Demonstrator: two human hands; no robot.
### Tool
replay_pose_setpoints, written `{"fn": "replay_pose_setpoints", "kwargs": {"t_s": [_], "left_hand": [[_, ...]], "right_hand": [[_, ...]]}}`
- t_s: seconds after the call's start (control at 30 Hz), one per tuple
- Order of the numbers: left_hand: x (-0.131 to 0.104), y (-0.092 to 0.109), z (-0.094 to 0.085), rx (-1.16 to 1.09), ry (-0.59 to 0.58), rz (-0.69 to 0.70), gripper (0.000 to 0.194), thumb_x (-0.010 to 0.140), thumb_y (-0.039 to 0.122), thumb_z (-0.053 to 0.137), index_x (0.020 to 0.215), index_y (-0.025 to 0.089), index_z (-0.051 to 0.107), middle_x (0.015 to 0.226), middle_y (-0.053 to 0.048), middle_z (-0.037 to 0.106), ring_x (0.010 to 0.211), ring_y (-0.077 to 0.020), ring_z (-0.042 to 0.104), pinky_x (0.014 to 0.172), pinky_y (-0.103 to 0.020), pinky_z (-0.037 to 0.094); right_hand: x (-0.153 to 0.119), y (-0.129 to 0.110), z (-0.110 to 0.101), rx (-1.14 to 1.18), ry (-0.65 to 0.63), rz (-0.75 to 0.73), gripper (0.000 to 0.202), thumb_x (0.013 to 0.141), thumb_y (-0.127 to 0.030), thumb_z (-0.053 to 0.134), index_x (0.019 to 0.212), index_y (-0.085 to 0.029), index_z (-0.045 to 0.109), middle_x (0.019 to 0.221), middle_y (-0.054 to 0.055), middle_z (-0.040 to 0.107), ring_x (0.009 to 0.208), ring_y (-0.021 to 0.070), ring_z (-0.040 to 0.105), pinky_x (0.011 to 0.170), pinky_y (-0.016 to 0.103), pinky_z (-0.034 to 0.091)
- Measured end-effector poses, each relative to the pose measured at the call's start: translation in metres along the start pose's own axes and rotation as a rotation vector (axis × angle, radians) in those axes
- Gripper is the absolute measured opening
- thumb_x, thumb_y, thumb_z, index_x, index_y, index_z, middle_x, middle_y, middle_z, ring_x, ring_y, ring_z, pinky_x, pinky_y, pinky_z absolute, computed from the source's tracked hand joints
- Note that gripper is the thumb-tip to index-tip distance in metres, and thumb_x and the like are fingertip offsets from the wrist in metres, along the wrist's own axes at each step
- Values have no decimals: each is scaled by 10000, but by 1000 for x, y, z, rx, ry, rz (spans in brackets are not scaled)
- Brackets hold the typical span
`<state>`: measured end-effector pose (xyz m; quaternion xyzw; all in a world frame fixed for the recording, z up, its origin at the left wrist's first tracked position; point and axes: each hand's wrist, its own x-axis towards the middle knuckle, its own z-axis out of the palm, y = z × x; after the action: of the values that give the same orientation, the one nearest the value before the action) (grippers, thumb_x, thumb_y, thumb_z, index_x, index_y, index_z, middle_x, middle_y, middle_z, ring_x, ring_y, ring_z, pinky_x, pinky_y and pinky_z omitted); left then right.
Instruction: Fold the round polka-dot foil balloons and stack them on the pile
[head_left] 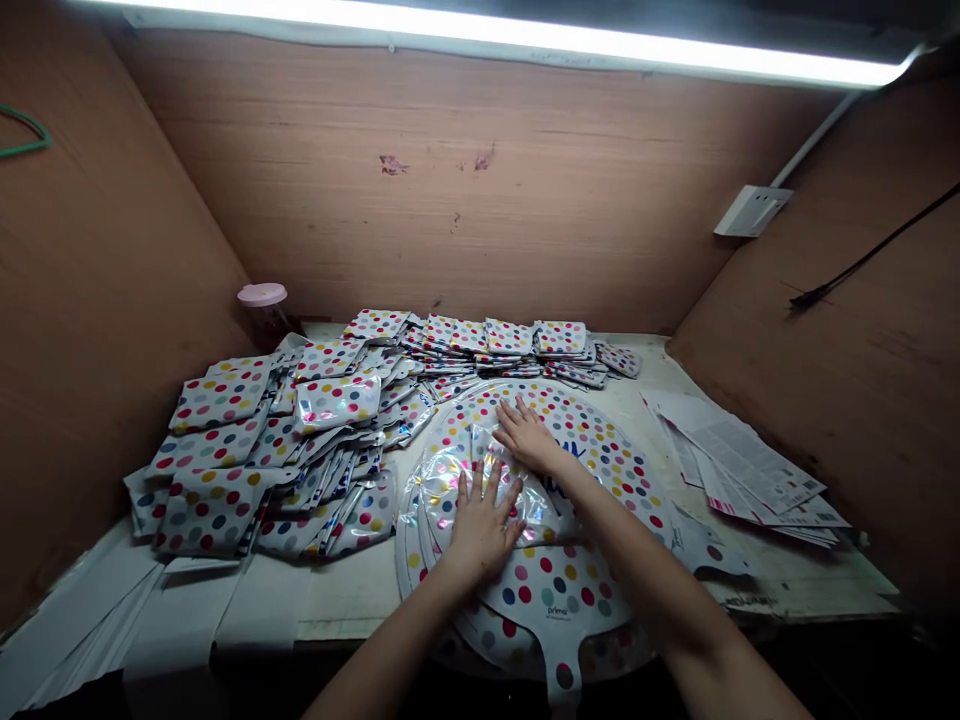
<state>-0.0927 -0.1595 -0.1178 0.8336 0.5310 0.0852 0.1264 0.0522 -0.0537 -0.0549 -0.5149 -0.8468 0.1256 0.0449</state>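
A stack of flat round foil balloons (615, 450), white with coloured dots, lies in front of me. The top balloon (551, 585) has its tail pointing toward me over the table edge, and part of it is folded over in a shiny layer. My left hand (484, 520) rests flat on this folded part with fingers spread. Farther up and to the right, my right hand (527, 437) also presses flat, its fingers stretched toward the left. Blue lettering shows partly beside my right forearm.
Many folded dotted balloons (217, 510) are piled at the left and along the back. Printed sheets (750, 460) lie at the right, white paper strips (255, 605) at the front left. A pink-lidded jar (264, 300) stands in the back left corner. Wooden walls enclose three sides.
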Motion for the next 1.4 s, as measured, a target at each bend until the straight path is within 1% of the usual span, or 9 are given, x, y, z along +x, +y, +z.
{"fn": "replay_pose_setpoints", "kwargs": {"t_s": [0.17, 0.33, 0.6, 0.8, 0.93, 1.03, 1.13, 1.27, 1.4], "left_hand": [[-1, -6, -2, -44, -34, 69, 723, 881, 629, 371, 1496, 314, 159, 1578, -67, 16, 1426, -384, -40, 1116, -625, 31], [-2, -22, -26, -109, -190, 238, 1129, 577, 702, 688, 1493, 252, 206, 1569, -132, 20, 1415, -423, -21, 1105, -636, 47], [-56, -35, -21, -461, 4, 359, 420, 793, 69, 435, 1101, 266, 640, 1142, -4, 680, 1121, -160, 591, 1137, -430, 226], [-49, -3, -19, -577, 191, -268, 338, 930, 284, 396, 1230, 189, 519, 908, -62, 681, 828, -205, 645, 721, -309, 483], [-22, 14, -32, -400, 87, -595, 495, 935, 241, 400, 1408, 112, 328, 812, -83, 673, 741, -226, 649, 629, -286, 447], [-14, 22, -39, -302, 24, -655, 494, 931, 222, 402, 1406, 100, 343, 840, -118, 688, 820, -264, 656, 694, -326, 460], [-17, 26, -38, -227, 114, -583, 467, 896, 167, 441, 1361, 122, 419, 1078, -157, 652, 1007, -270, 617, 857, -364, 449], [-21, 25, -36, -114, 199, -590, 365, 905, 210, 448, 1249, 116, 530, 1206, -171, 584, 1127, -275, 548, 939, -376, 424], [-8, 23, -47, -119, 2, -680, 356, 897, 300, 483, 1146, 69, 592, 1048, -180, 651, 1027, -292, 606, 875, -378, 465]], "right_hand": [[-86, 2, 10, -6, 14, -459, 439, 823, -314, 576, 1236, -169, 586, 1364, 113, 521, 1254, 264, 475, 1038, 405, 417], [-138, 7, 51, -203, 287, -475, 457, 834, -28, 427, 1281, -10, 521, 1287, 236, 557, 1250, 313, 491, 994, 467, 472], [-192, 2, 65, 361, 130, -478, 366, 830, -329, 600, 1156, -170, 556, 1315, 164, 558, 1322, 285, 409, 1032, 439, 417], [-139, 6, 60, 711, 198, 282, 400, 923, -498, 380, 923, -179, 620, 746, 77, 681, 691, 240, 669, 623, 341, 539], [-107, -8, 45, 496, 255, 569, 405, 924, -475, 403, 1078, -147, 585, 783, 101, 667, 696, 257, 647, 618, 368, 519], [-102, -26, 51, 167, 461, 449, 452, 968, -382, 306, 1304, -141, 490, 1172, 177, 606, 1061, 302, 584, 873, 447, 476], [-97, -39, 67, -20, 332, 98, 491, 981, -382, 266, 1438, -237, 370, 1480, 73, 378, 1371, 288, 299, 1093, 472, 285], [-92, -42, 82, -91, 206, 43, 570, 957, -503, 295, 1492, -350, 171, 1572, -49, 119, 1434, 337, 42, 1126, 546, 158], [-94, -38, 87, -102, 232, 22, 572, 941, -458, 354, 1478, -405, 165, 1569, -91, 95, 1418, 400, -32, 1103, 619, 134]]}}
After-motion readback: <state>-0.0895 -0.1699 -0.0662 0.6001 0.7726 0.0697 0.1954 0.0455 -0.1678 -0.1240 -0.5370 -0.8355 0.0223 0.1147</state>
